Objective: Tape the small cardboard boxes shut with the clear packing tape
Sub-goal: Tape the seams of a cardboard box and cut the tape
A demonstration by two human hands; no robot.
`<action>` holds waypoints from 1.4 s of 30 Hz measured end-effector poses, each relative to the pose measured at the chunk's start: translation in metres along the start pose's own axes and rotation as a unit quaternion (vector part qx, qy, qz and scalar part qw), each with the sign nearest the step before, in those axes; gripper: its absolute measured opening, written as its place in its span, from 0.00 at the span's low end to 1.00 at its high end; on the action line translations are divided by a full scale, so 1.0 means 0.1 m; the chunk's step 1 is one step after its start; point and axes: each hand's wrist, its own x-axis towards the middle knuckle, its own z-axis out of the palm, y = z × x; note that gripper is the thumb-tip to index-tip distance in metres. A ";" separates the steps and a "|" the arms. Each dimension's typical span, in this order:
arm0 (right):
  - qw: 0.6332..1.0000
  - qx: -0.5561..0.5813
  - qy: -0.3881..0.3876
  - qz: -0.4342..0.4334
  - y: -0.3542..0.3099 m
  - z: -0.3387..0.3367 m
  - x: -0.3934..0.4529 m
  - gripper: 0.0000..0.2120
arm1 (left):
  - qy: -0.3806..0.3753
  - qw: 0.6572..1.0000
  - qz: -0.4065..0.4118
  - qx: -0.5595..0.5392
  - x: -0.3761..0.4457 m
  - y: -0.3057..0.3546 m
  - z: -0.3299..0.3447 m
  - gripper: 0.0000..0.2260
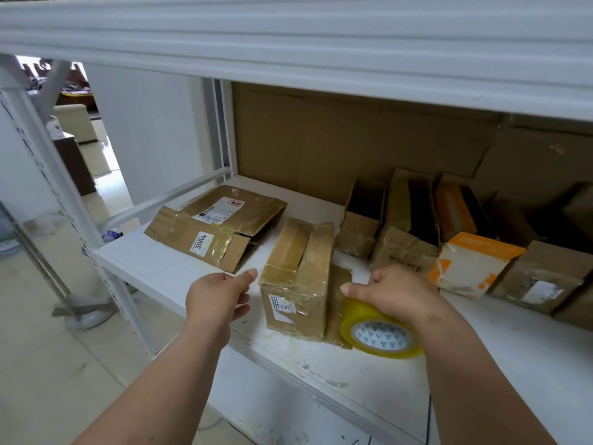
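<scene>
- Work surface: a white metal shelf [179, 271], scuffed and marked along its front edge, with a second shelf board overhead.
- Small cardboard box [296, 277]: stands near the front edge of the shelf, between the two hands. Glossy clear tape covers its top and near end; a white label sits on the near face.
- Left hand [218, 295]: fingers relaxed and extended, holding nothing. Its fingertips lie just beside the box's near left corner; contact cannot be confirmed.
- Right hand [393, 292]: fingers curled over the top of the packing tape roll [380, 332], grasping it. The roll is yellowish-clear with a white patterned core and rests on the shelf, touching or just beside the box's right side.
- Flattened carton [218, 224]: lies flat at the left rear of the shelf, heavily taped, bearing a shipping label.
- Row of further boxes [407, 220]: plain brown, lined up behind and right of the right hand, several open at the top.
- Orange-and-white box [471, 263]: sits in that row, near the right hand.
</scene>
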 end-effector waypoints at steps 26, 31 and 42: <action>0.995 -0.093 0.031 0.005 -0.32 0.13 -0.15 0.19 | -0.104 0.931 0.140 0.321 -0.27 0.25 0.25 0.20; 0.995 -0.100 0.006 0.022 -0.46 0.15 -0.16 0.35 | -0.089 0.917 0.134 0.364 -0.29 0.24 0.35 0.16; 0.995 -0.100 -0.013 0.008 -0.44 0.15 -0.11 0.37 | -0.232 0.945 0.145 0.177 -0.31 0.09 0.07 0.13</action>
